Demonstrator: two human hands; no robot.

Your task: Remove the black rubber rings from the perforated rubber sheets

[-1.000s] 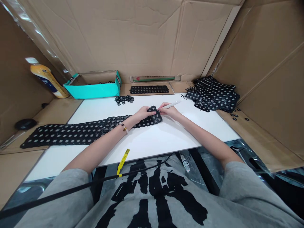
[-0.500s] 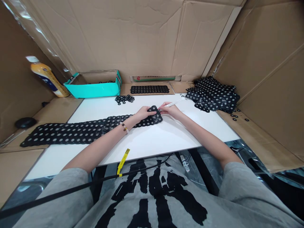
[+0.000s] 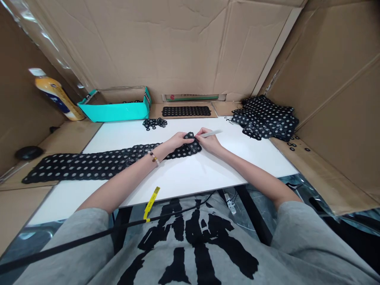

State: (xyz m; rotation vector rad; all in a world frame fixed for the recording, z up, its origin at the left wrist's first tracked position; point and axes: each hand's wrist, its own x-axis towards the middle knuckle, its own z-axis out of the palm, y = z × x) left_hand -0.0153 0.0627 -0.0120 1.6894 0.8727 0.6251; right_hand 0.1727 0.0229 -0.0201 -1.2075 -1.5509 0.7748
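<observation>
A long black strip of joined rings (image 3: 86,164), dotted with pale holes, runs from the left side of the white tabletop to its middle. My left hand (image 3: 179,141) pinches the raised right end of that strip between thumb and fingers. A slim white pen-shaped tool (image 3: 211,133) sits in my right hand (image 3: 208,141), gripped like a pencil. Its front end meets the strip's edge beside my left thumb; the tip itself is too small to make out. Just behind my hands lies a small heap of loose black rings (image 3: 154,123).
A turquoise-fronted box (image 3: 115,112) and an orange bottle (image 3: 57,95) stand at the back left. One short black ring panel (image 3: 186,111) lies at the back. Several more are piled (image 3: 265,116) at the right. Cardboard walls (image 3: 166,47) enclose the white table (image 3: 184,178).
The white tool has swung, its rear end now lower and nearer my right hand. Both hands stay close together at the strip's end. The whole view has shifted slightly.
</observation>
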